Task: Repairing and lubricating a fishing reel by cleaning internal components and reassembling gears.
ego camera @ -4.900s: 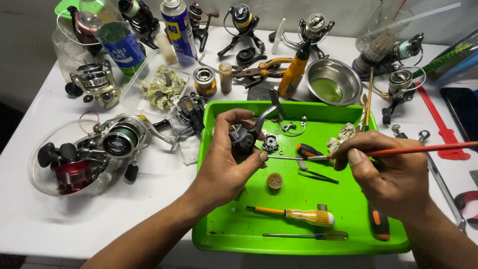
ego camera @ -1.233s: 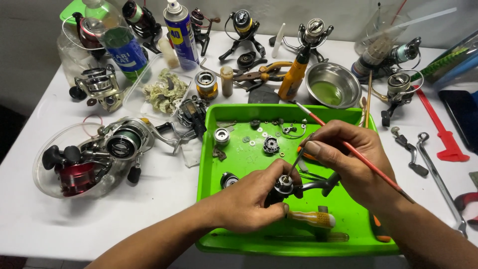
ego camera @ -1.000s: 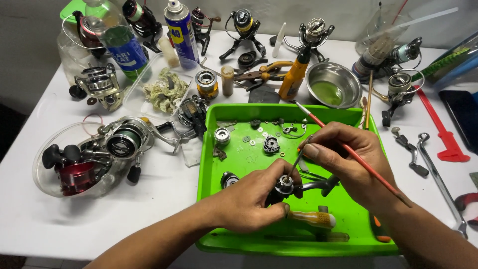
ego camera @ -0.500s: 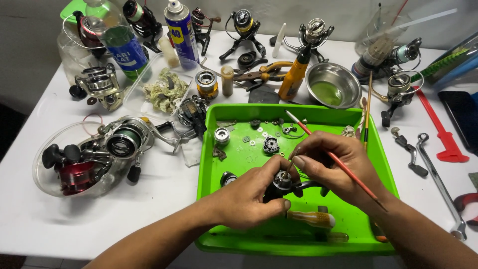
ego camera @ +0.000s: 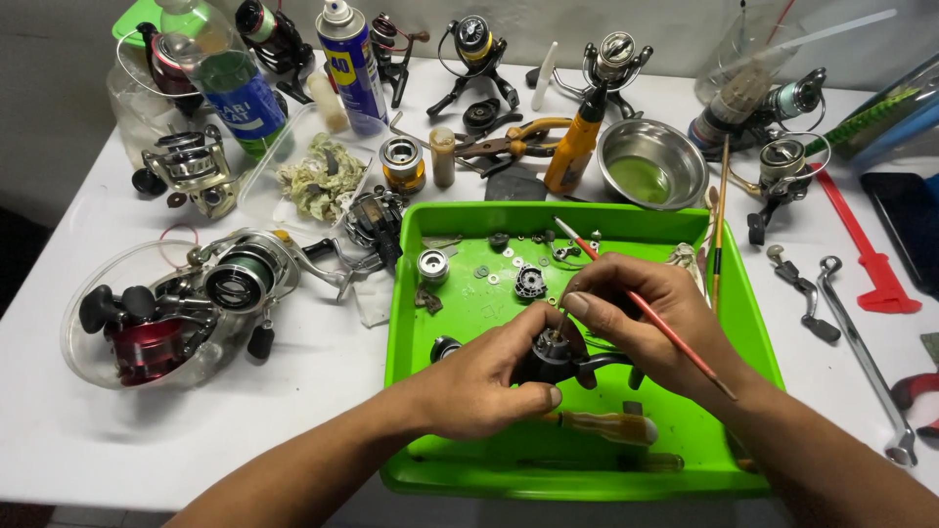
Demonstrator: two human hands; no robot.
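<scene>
My left hand (ego camera: 484, 376) is closed around a dark reel body (ego camera: 550, 354), fingers and thumb wrapped under and beside it, holding it just above the middle of the green tray (ego camera: 587, 471). My right hand (ego camera: 641, 318) pinches a thin red-handled brush (ego camera: 641, 305) between thumb and fingertips, its shaft slanting from the far side of the tray down across my wrist; the fingertips hover at the top of the reel body, touching or nearly touching it. Small washers, a gear (ego camera: 529, 282) and a silver spool (ego camera: 432, 265) lie scattered on the tray floor beyond my hands, and a yellow-handled screwdriver (ego camera: 611, 426) lies just beside my left thumb. The tray sits on a white table (ego camera: 196, 430) crowded with gear: a clear bowl holding a red reel (ego camera: 147, 337) to the left, a silver spinning reel (ego camera: 245, 279) near it, a blue spray can (ego camera: 350, 64) and a plastic bottle (ego camera: 227, 83) at the far edge, a steel bowl (ego camera: 652, 162) of greenish liquid behind the tray, orange-handled pliers (ego camera: 518, 139), and a metal wrench (ego camera: 866, 357) to the right. A pale wall (ego camera: 665, 24) rises behind the table.
</scene>
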